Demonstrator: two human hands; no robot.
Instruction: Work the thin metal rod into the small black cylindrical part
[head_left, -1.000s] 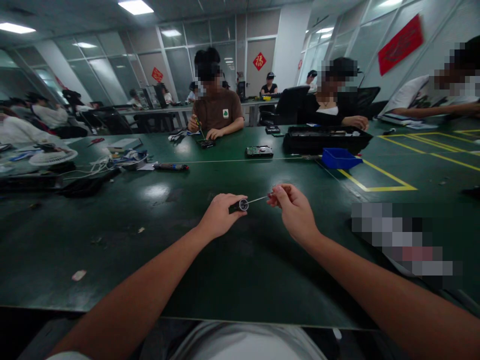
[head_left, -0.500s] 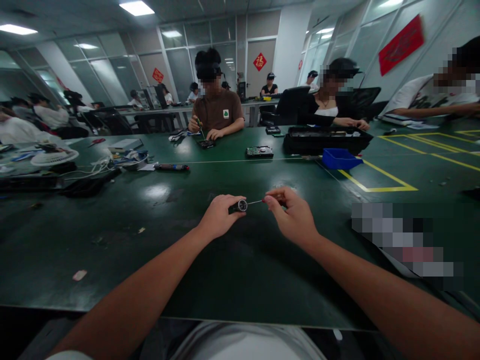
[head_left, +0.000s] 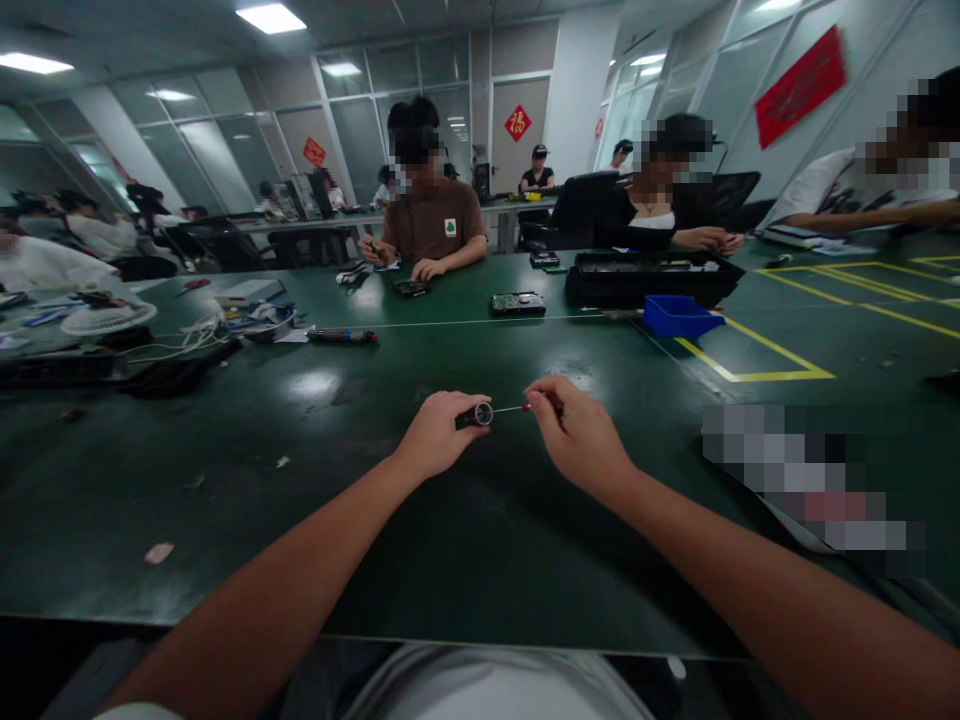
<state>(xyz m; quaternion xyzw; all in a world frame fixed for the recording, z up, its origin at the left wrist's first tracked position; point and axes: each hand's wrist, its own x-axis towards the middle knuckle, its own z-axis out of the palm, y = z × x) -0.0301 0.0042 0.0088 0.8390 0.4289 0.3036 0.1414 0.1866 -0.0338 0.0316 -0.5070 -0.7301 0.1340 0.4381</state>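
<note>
My left hand [head_left: 433, 436] is closed around a dark cylindrical part [head_left: 482, 413] with a round, silvery open end that faces me and to the right. Only that end and a bit of its black side show; the rest is hidden by my fingers. In my right hand [head_left: 577, 430] is a screwdriver [head_left: 511, 408] with a thin metal shaft and a red piece at the handle end, pinched between thumb and fingers. Its shaft points left and its tip meets the round end of the part. Both hands are held above the green table [head_left: 480, 560].
Across the table a person in a brown shirt [head_left: 439, 225] works on a small dark device. A hard drive [head_left: 517, 303], a blue bin [head_left: 681, 316], a long black tray [head_left: 652, 278] and an electric screwdriver [head_left: 343, 336] lie farther off. A blurred-out item [head_left: 795, 480] lies at right.
My hands keep nearly the same pose; the right fingers have shifted slightly on the screwdriver. Across the table, the person in brown has lifted their tool away from the device.
</note>
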